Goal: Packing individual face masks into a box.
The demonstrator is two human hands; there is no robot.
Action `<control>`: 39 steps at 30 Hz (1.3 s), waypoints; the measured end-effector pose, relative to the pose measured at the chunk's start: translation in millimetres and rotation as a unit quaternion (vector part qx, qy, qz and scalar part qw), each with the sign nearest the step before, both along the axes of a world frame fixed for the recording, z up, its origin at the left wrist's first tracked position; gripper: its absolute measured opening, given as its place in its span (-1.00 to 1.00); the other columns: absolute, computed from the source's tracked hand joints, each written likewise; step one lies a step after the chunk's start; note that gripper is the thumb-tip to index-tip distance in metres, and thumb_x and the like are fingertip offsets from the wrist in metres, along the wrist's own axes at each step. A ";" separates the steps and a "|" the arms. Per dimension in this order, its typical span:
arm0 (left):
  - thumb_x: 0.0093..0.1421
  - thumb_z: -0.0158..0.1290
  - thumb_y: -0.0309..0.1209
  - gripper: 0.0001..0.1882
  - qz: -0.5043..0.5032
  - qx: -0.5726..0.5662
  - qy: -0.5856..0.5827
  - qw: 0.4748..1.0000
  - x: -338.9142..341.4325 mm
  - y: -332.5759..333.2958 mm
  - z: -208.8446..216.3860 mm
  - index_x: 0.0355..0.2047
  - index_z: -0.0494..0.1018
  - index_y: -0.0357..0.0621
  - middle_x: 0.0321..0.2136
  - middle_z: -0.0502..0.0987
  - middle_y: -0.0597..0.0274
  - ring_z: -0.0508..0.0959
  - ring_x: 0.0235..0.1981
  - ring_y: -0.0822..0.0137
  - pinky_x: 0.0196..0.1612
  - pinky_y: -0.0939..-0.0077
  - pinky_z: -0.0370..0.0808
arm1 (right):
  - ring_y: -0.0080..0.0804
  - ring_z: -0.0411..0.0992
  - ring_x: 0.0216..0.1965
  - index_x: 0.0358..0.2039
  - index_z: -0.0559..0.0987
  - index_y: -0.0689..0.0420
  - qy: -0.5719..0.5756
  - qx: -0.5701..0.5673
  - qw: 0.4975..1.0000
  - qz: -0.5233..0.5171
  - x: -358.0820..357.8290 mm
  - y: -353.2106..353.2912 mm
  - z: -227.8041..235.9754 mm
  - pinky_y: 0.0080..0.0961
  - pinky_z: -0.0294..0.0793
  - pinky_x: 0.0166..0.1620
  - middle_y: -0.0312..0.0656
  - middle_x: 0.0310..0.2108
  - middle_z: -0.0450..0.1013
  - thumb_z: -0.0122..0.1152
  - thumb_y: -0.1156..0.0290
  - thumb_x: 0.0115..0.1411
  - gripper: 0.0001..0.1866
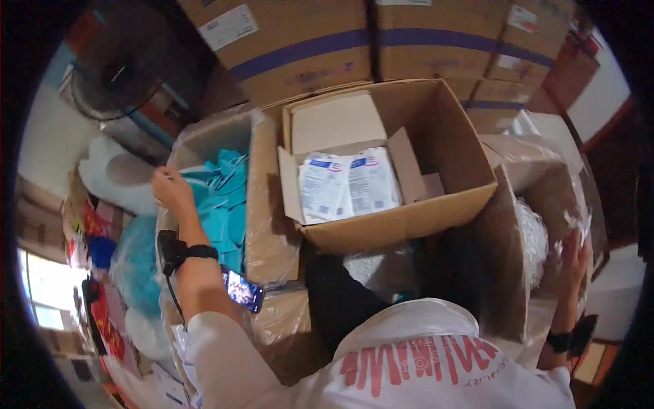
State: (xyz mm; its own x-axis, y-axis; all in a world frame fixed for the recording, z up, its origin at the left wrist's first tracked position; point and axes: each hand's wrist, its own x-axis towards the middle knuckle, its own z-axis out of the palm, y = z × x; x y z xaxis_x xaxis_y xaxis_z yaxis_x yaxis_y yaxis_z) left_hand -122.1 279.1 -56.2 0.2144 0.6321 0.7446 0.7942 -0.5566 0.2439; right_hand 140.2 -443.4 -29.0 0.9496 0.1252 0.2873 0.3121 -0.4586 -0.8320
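Observation:
My left hand (174, 191) is raised at the left rim of a plastic-lined carton (269, 204). Its fingers are pinched together, and what they hold is too small to make out. Inside that carton lies a heap of flat teal pieces (231, 215), with pale strips near my hand. My right hand (575, 255) is at the outer side of the right-hand carton (511, 252), beside a small white scrap (579, 221). Blur hides how its fingers are set. Clear crinkled plastic bags (531, 238) show inside this carton.
Between them stands an open carton (402, 228) holding a smaller box of white printed packets (351, 184). A phone (243, 290) lies by my left forearm. Large taped cartons (306, 41) are stacked behind. A teal-filled plastic bag (136, 262) sits at the far left.

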 end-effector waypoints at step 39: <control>0.19 -0.20 -0.36 -0.77 -0.246 -0.309 -0.071 0.916 124.8 -198.8 -79.0 -0.31 0.30 -0.31 -0.39 0.45 -0.06 0.47 -0.35 0.03 -0.32 0.28 0.39 | -0.08 0.29 -0.04 -0.23 0.47 0.27 0.080 -0.130 0.927 0.342 -15.1 119.2 -66.2 -0.39 0.27 0.01 0.02 -0.07 0.31 0.05 0.32 0.12 -0.71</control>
